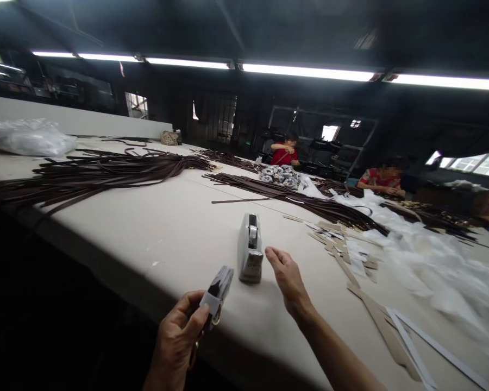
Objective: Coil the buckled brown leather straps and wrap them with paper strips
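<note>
My left hand (183, 331) is closed on a flat bundle of dark strap (220, 288) in a pale wrapping, with gold-coloured metal fittings hanging below it. The thumb presses on a whitish band across the bundle. A light grey tape dispenser (250, 250) with a roll of tape stands upright on the table just beyond it. Beside the dispenser's right side is my right hand (287, 274), its thumb and index finger pinched together. Anything held between those fingertips is too small to make out.
Dark straps (122, 171) lie in long piles across the pale table (179, 217). Paper and card strips (378, 320) and crumpled white wrapping (427, 271) spread at right. Rolled, wrapped bundles (281, 176) lie farther back. Two people in red work across the table.
</note>
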A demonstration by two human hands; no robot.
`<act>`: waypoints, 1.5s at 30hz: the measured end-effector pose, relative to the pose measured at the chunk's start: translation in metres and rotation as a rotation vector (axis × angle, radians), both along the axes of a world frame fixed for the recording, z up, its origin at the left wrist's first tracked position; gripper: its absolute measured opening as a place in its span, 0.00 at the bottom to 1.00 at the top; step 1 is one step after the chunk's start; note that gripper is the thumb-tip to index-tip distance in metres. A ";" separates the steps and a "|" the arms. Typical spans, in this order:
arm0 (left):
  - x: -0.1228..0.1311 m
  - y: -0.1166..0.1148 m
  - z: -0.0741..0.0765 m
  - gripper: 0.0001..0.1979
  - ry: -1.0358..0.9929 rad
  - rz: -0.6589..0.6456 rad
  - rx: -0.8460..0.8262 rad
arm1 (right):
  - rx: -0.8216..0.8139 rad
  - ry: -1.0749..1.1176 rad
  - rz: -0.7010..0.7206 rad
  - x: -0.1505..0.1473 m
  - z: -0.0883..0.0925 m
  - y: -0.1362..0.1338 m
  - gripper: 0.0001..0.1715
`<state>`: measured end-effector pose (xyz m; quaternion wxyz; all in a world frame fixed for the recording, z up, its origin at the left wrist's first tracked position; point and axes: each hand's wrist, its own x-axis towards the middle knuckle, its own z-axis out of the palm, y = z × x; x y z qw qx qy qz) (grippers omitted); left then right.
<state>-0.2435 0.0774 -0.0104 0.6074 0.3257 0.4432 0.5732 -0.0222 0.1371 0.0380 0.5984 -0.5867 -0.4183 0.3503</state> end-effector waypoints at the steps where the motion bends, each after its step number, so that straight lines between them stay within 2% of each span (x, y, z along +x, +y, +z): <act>1: -0.003 0.002 -0.001 0.28 -0.007 0.004 0.006 | -0.024 0.016 0.010 -0.003 -0.002 0.010 0.26; 4: -0.007 0.006 -0.004 0.27 -0.025 0.019 0.002 | -0.041 0.050 0.016 -0.014 -0.008 0.029 0.25; 7: -0.009 0.006 -0.007 0.27 -0.032 0.019 -0.008 | 0.000 0.087 -0.043 -0.023 -0.013 0.032 0.26; 13: -0.008 0.008 -0.012 0.27 -0.077 0.004 -0.010 | 0.070 0.062 -0.147 -0.032 -0.019 0.004 0.22; 15: -0.005 0.008 -0.012 0.26 -0.106 -0.005 -0.001 | 0.055 0.068 -0.135 -0.033 -0.025 -0.004 0.22; 19: 0.002 0.006 -0.005 0.24 -0.223 -0.076 -0.026 | -0.063 0.124 -0.043 -0.029 -0.040 -0.006 0.24; 22: 0.009 0.002 0.005 0.24 -0.354 -0.129 -0.060 | -0.088 0.103 -0.010 -0.023 -0.049 0.001 0.25; 25: 0.015 -0.002 0.014 0.23 -0.439 -0.122 -0.055 | -0.125 0.039 0.017 -0.014 -0.050 0.000 0.24; 27: 0.019 -0.005 0.016 0.22 -0.455 -0.134 -0.047 | -0.130 0.013 0.057 -0.010 -0.046 -0.011 0.24; 30: 0.024 -0.010 0.014 0.20 -0.377 -0.167 0.008 | -0.085 0.028 0.186 -0.008 -0.032 -0.042 0.24; 33: 0.032 -0.016 0.010 0.18 -0.177 -0.158 0.062 | -0.018 0.063 0.359 -0.013 -0.017 -0.080 0.24; 35: 0.039 -0.018 0.009 0.17 -0.017 -0.158 0.094 | -0.016 0.041 0.411 -0.019 -0.010 -0.099 0.24; 38: 0.050 -0.020 0.008 0.15 0.237 -0.153 0.169 | -0.045 -0.061 0.377 -0.023 -0.007 -0.111 0.24; 41: 0.059 -0.023 0.010 0.14 0.403 -0.171 0.210 | -0.100 -0.097 0.326 -0.016 -0.008 -0.110 0.24; 43: 0.064 -0.026 0.012 0.14 0.410 -0.236 0.211 | -0.164 -0.059 0.326 -0.005 -0.009 -0.110 0.23; 45: 0.069 -0.031 0.016 0.16 0.308 -0.367 0.197 | -0.175 -0.031 0.335 0.008 -0.011 -0.114 0.21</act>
